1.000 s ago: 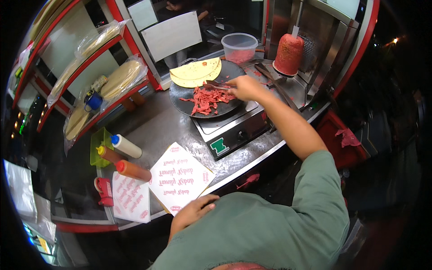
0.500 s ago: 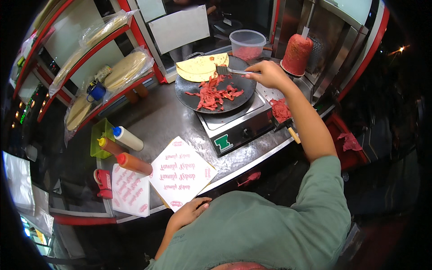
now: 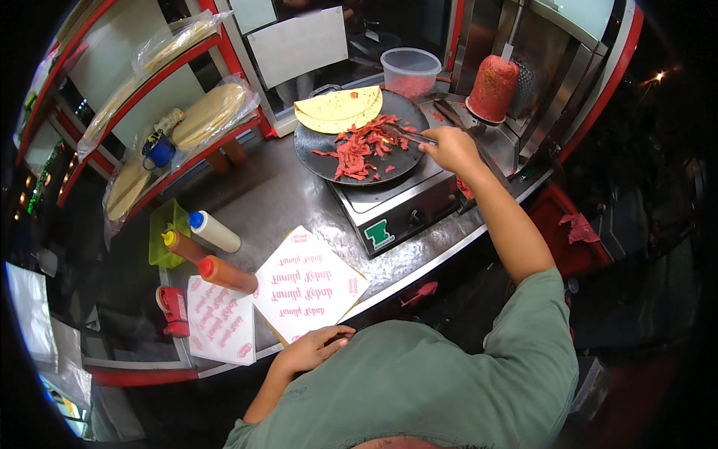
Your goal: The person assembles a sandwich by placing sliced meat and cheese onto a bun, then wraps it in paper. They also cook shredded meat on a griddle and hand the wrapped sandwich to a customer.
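My right hand (image 3: 454,152) is closed round the handle of a metal spatula (image 3: 411,135), whose blade end is among red meat shreds (image 3: 356,154) and partly hidden by them. The shreds lie loosely spread on a round black griddle (image 3: 308,152) set on a steel burner (image 3: 400,217). A folded flatbread (image 3: 338,112) sits at the griddle's far left, with meat close by its lower edge. At the counter's front edge my left hand (image 3: 318,349) rests, holding nothing, fingers stretched and thumb apart. Printed white paper sheets (image 3: 308,277) lie just beyond it.
Squeeze bottles, white (image 3: 215,232) and orange-red (image 3: 228,275), stand left beside a green basket (image 3: 158,247). Bagged flatbreads (image 3: 211,118) fill the left shelves. Behind the griddle are a clear tub (image 3: 411,67) and a vertical meat cone (image 3: 493,88). A red stapler-like object (image 3: 173,310) lies near left.
The spatula has moved down from beside the flatbread into the meat, pushing shreds up toward the griddle's middle right. My right hand has lowered slightly; my left hand stays put.
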Available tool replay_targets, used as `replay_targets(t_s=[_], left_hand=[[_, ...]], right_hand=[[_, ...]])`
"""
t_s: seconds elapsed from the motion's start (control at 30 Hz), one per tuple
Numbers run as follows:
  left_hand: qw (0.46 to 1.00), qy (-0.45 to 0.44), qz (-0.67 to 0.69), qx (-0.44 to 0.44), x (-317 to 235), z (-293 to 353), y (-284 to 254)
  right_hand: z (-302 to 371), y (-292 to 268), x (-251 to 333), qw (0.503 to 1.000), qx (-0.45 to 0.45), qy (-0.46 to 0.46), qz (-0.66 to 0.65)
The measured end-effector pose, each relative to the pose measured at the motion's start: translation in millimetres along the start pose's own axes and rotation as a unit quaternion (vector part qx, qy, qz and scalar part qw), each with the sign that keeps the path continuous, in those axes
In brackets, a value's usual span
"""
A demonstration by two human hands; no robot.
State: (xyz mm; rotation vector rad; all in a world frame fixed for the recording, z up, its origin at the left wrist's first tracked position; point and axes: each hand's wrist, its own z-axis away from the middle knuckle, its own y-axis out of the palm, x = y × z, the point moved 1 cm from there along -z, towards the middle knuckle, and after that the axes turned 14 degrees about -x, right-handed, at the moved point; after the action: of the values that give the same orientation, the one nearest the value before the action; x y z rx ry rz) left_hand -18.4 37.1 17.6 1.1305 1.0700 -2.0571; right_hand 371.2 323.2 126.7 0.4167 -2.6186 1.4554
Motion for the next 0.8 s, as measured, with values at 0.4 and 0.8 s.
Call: replay_targets(t_s=[0.4, 0.8], left_hand=[[0.985, -0.117, 0.113, -0.058, 9.8, 10.8, 14.1], [0.916, -0.254, 0.312, 0.012, 52.0, 27.4, 41.9]], right_hand=[[29.7, -4.4, 38.6, 0.998, -0.010, 0.004, -0.069], [-10.5, -0.9, 51.2, 0.998, 0.022, 0.002, -0.052]])
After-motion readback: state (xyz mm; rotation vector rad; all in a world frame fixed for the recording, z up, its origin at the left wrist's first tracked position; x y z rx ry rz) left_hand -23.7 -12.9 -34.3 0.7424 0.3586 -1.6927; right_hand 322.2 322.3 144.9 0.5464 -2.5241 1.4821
